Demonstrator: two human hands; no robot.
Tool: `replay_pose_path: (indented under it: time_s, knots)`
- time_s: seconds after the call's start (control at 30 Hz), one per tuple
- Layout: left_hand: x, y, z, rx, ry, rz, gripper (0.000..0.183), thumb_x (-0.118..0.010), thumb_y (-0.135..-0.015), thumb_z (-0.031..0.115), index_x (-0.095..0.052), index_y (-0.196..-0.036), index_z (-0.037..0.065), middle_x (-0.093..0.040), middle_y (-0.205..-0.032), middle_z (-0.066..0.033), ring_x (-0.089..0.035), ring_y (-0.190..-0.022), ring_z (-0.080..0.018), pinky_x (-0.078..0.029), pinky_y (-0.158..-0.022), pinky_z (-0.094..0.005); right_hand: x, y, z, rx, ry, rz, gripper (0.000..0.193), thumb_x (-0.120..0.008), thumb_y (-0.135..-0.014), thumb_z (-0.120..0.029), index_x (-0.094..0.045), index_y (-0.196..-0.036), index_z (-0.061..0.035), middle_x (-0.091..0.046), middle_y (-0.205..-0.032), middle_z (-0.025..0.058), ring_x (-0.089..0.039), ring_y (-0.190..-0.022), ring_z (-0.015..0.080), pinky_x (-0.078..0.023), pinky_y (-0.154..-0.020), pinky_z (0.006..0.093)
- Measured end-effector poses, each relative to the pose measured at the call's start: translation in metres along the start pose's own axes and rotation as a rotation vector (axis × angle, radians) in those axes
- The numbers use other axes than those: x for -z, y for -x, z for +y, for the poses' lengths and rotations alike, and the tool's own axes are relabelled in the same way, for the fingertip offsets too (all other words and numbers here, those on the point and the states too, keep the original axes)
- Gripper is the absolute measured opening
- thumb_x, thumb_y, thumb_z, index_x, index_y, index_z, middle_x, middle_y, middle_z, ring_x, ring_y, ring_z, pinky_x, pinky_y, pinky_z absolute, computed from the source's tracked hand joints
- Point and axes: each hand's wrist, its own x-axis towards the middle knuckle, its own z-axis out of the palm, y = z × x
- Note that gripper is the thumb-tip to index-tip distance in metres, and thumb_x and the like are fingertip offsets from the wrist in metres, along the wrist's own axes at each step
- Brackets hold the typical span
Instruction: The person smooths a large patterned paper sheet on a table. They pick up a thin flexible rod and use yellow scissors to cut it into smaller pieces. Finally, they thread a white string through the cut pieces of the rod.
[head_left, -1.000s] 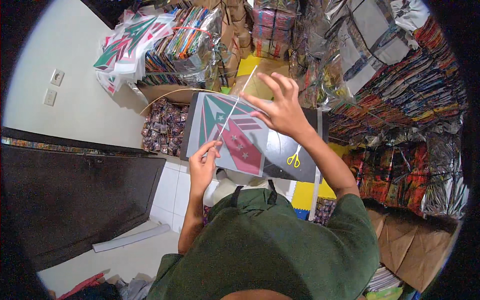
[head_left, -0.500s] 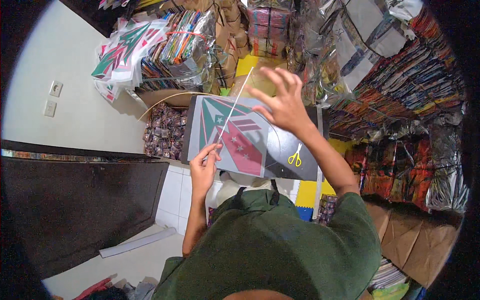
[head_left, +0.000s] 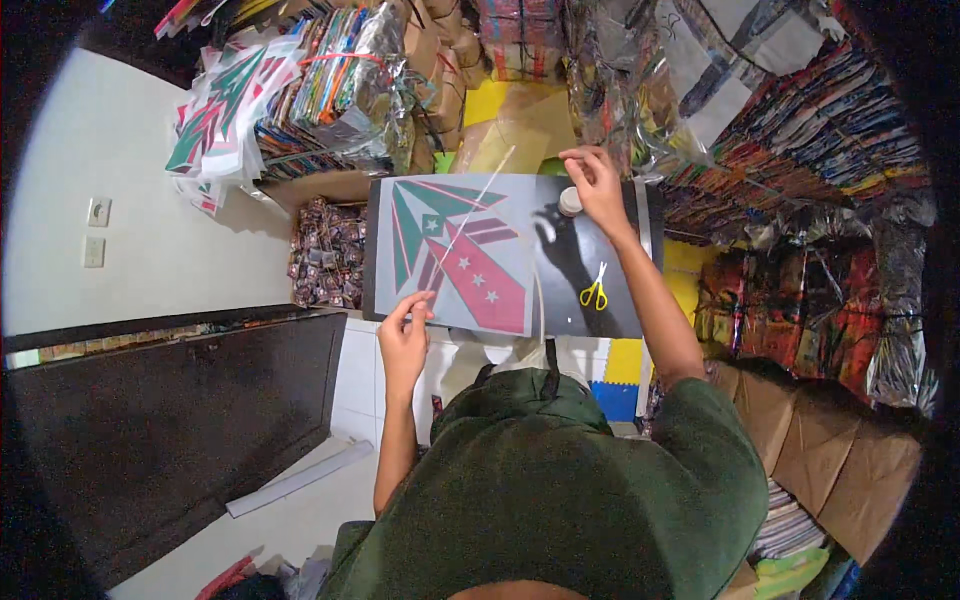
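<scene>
My left hand [head_left: 405, 335] is at the near left of a printed sheet [head_left: 410, 300], its fingers closed in a pinch at the lower end of a thin white stick [head_left: 470, 218]. The stick slants up to the far right over the sheet, past its far edge. The sheet carries a green, red and grey design with white stars. My right hand [head_left: 598, 190] is raised over the table's far right, thumb and fingers drawn together; anything between them is too fine to see. A round white spool-like thing [head_left: 570, 202] shows beside that hand. A pale curved strip [head_left: 541, 290] hangs across the sheet's right side.
Yellow-handled scissors [head_left: 594, 290] lie on the dark table [head_left: 625, 310]. Bundled, plastic-wrapped stacks [head_left: 800, 170] crowd the right. Another tied stack [head_left: 335, 80] with printed sheets beside it stands at the far left. A box of small wrapped packets [head_left: 328, 255] adjoins the table's left edge.
My right hand has drawn back to the right and its spread fingers have closed. The stick's lower end stays by my left hand. The curved strip has swung from the left to the sheet's right side.
</scene>
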Motion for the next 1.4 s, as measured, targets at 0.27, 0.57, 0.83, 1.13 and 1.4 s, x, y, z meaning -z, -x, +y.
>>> replay_pose_path:
  time_s: [0.27,0.57,0.83,1.13,1.4]
  knots:
    - [-0.006,-0.003,-0.001,-0.007,0.006,0.104,0.025,-0.057,-0.109,0.016,-0.072,-0.122,0.001,-0.065,-0.089,-0.0053,-0.049,-0.050,-0.0043,-0.039,-0.044,-0.0230,0.005,0.024,0.107,-0.061,0.795,-0.304,0.044,-0.078,-0.088,-0.047,-0.079,-0.116,-0.0128,-0.056,-0.143,0.0200,-0.050,-0.133,0.0441,-0.049,-0.105,0.0533]
    - [-0.008,-0.004,0.003,-0.037,0.109,0.148,0.024,-0.058,-0.109,0.014,-0.071,-0.121,-0.002,-0.068,-0.090,-0.0072,-0.054,-0.049,-0.0061,-0.043,-0.045,-0.0237,-0.006,0.011,0.133,-0.127,0.929,-0.490,0.041,-0.073,-0.092,-0.041,-0.077,-0.113,-0.0062,-0.044,-0.157,0.0193,-0.041,-0.146,0.0440,-0.048,-0.106,0.0643]
    - [-0.011,-0.007,0.005,-0.058,0.134,0.153,0.025,-0.060,-0.107,0.015,-0.071,-0.122,-0.002,-0.071,-0.093,-0.0092,-0.054,-0.048,-0.0063,-0.041,-0.044,-0.0240,-0.003,0.009,0.145,-0.028,1.056,-0.384,0.030,-0.073,-0.093,-0.041,-0.084,-0.103,-0.0159,-0.057,-0.145,0.0137,-0.052,-0.133,0.0408,-0.050,-0.104,0.0564]
    - [-0.010,-0.006,0.014,-0.051,0.127,0.093,0.026,-0.060,-0.107,0.015,-0.070,-0.123,-0.004,-0.072,-0.094,-0.0092,-0.054,-0.048,-0.0055,-0.040,-0.044,-0.0238,0.010,-0.019,-0.030,0.268,0.494,0.037,0.026,-0.073,-0.094,-0.027,-0.079,-0.113,-0.0104,-0.059,-0.139,0.0170,-0.051,-0.132,0.0403,-0.046,-0.108,0.0481]
    - [-0.009,-0.015,0.014,-0.027,0.130,0.044,0.025,-0.060,-0.108,0.016,-0.070,-0.120,-0.003,-0.072,-0.095,-0.0077,-0.055,-0.053,-0.0057,-0.043,-0.047,-0.0233,-0.001,0.027,-0.158,0.481,0.230,0.049,0.023,-0.078,-0.089,-0.012,-0.078,-0.112,-0.0082,-0.065,-0.118,0.0136,-0.062,-0.112,0.0309,-0.051,-0.094,0.0403]
